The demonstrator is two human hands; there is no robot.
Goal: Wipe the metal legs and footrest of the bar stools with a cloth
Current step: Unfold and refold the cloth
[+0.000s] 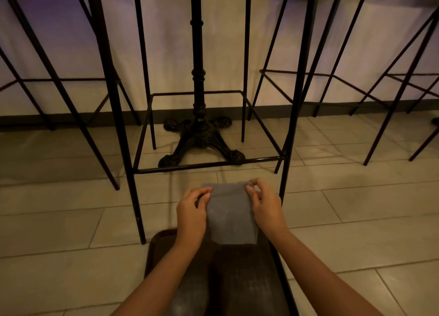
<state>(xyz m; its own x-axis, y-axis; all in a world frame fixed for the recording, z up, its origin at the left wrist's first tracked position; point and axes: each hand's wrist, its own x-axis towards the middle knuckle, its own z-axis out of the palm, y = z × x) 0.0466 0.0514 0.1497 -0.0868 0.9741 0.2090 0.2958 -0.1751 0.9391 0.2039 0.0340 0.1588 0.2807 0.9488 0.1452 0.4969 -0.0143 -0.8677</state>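
Both hands pinch a folded grey cloth (229,214) by its top corners, left hand (192,212), right hand (266,206), just before the bar stool's footrest (209,164). No writing shows.

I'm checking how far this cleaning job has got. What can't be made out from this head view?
- Stool seats: cut off by the top edge; only the legs show.
- Dirt or shine on the footrest: too dark to tell.
- Cloth: damp or dry cannot be told.
- Dark tray: partly hidden by the left hand, right hand and forearms.
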